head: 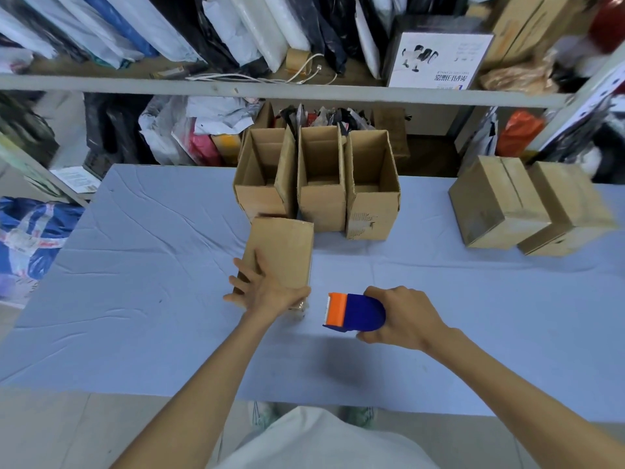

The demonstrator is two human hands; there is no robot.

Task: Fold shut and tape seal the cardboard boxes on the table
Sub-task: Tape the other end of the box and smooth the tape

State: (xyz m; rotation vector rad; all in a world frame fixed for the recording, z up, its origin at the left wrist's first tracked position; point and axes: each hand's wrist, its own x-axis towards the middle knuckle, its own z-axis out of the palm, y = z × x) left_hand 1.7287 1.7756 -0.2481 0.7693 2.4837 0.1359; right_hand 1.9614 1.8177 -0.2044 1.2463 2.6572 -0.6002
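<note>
On the blue-covered table (135,316), near centre, the right hand (404,319) grasps a blue and orange tape dispenser (353,313), its orange end pointing left; just left of it, the left hand (270,292) lies released, fingers spread, pressing on the near end of a closed box (284,248); farther, touching that box, stands a row of three open boxes (321,201), flaps up; far right sit two taped boxes (500,204); beyond, a cluttered shelf (270,89).
</note>
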